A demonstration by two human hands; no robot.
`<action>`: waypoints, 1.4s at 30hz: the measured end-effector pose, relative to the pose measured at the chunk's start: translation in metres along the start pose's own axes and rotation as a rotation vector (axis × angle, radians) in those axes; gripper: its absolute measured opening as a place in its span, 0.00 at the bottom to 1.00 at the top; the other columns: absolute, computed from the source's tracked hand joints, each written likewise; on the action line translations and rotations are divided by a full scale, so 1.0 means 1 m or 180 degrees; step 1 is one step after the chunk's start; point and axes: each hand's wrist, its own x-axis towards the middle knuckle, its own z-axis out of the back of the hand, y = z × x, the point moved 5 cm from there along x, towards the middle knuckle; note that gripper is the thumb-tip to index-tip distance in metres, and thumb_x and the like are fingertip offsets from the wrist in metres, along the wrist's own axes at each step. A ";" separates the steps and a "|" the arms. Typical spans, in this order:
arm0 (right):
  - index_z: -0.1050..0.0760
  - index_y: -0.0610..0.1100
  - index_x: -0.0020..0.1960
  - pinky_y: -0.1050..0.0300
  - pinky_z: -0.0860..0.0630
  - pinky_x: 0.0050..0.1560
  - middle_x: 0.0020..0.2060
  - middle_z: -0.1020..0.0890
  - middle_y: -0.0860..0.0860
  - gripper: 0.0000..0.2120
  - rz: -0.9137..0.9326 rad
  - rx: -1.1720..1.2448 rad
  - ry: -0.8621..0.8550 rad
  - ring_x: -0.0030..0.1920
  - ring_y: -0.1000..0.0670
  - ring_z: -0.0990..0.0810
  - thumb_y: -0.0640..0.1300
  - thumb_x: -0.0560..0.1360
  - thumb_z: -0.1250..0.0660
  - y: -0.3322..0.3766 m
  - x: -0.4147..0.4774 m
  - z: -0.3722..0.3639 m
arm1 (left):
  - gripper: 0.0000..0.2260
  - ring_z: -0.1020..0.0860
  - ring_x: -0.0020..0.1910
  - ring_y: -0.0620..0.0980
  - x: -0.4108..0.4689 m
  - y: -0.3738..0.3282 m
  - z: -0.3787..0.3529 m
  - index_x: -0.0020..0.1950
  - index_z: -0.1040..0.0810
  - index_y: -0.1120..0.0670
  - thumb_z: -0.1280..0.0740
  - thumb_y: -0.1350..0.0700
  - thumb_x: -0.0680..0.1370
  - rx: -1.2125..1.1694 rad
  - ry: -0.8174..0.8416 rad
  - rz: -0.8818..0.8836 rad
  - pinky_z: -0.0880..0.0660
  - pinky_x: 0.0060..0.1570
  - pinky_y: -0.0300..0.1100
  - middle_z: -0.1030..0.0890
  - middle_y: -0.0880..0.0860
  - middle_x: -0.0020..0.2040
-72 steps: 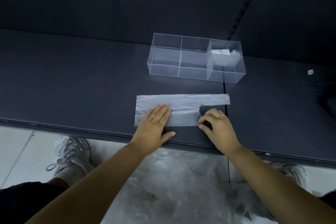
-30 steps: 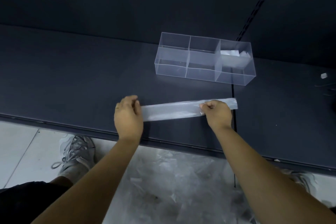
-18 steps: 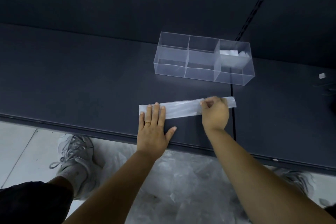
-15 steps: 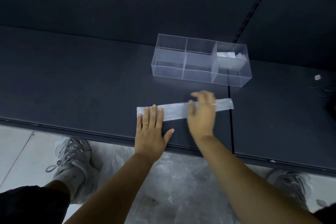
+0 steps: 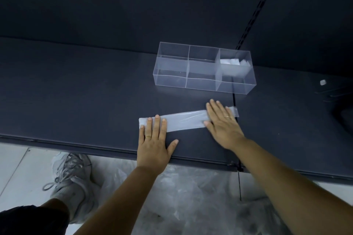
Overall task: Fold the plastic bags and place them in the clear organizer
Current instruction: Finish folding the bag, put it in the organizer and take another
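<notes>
A translucent plastic bag (image 5: 186, 121), folded into a long narrow strip, lies flat on the dark table (image 5: 76, 91) near its front edge. My left hand (image 5: 154, 139) presses the strip's left end with straight fingers. My right hand (image 5: 222, 122) lies flat on the strip's right part, fingers spread, and hides that part; only the tip sticks out past it. The clear organizer (image 5: 204, 70) stands behind the strip, with three compartments. Its right compartment holds folded bags (image 5: 234, 64); the other two look empty.
A heap of loose plastic bags (image 5: 191, 196) lies on the floor below the table's front edge. My shoe (image 5: 70, 175) stands at the lower left. A small white object (image 5: 323, 82) sits far right on the table. A seam (image 5: 234, 101) runs through the tabletop beside my right hand.
The bag went from a wide sheet to a narrow strip. My left hand let go of its end and now presses it flat. My right hand has slid rightward along the strip with open fingers.
</notes>
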 end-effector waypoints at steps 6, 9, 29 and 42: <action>0.34 0.40 0.73 0.53 0.46 0.73 0.73 0.35 0.46 0.21 -0.0437 0.1037 -0.0619 0.73 0.44 0.39 0.43 0.81 0.41 -0.053 0.005 0.035 | 0.37 0.59 0.77 0.58 0.000 0.000 0.000 0.78 0.59 0.55 0.69 0.35 0.75 -0.0004 -0.0040 -0.0018 0.60 0.75 0.53 0.57 0.56 0.79; 0.25 0.42 0.63 0.52 0.38 0.64 0.60 0.25 0.47 0.16 -0.0532 0.0831 -0.0658 0.65 0.45 0.31 0.43 0.76 0.33 -0.063 0.013 0.048 | 0.37 0.60 0.77 0.57 0.000 0.000 0.000 0.78 0.60 0.54 0.70 0.34 0.75 0.0014 -0.0044 -0.0034 0.61 0.75 0.53 0.57 0.55 0.79; 0.27 0.42 0.44 0.62 0.30 0.31 0.31 0.23 0.48 0.06 -0.1014 0.3131 0.1358 0.29 0.55 0.27 0.32 0.75 0.34 -0.057 -0.054 0.051 | 0.36 0.38 0.74 0.60 0.016 0.025 0.022 0.75 0.38 0.59 0.61 0.35 0.79 0.0551 0.0023 -0.1384 0.40 0.71 0.58 0.37 0.59 0.75; 0.27 0.44 0.46 0.64 0.29 0.30 0.34 0.19 0.47 0.04 -0.0498 0.3871 0.1874 0.30 0.54 0.23 0.43 0.77 0.34 0.002 -0.070 0.092 | 0.17 0.26 0.65 0.41 -0.033 -0.122 0.054 0.66 0.23 0.49 0.35 0.62 0.78 -0.3941 -0.0373 0.0102 0.33 0.67 0.39 0.22 0.44 0.63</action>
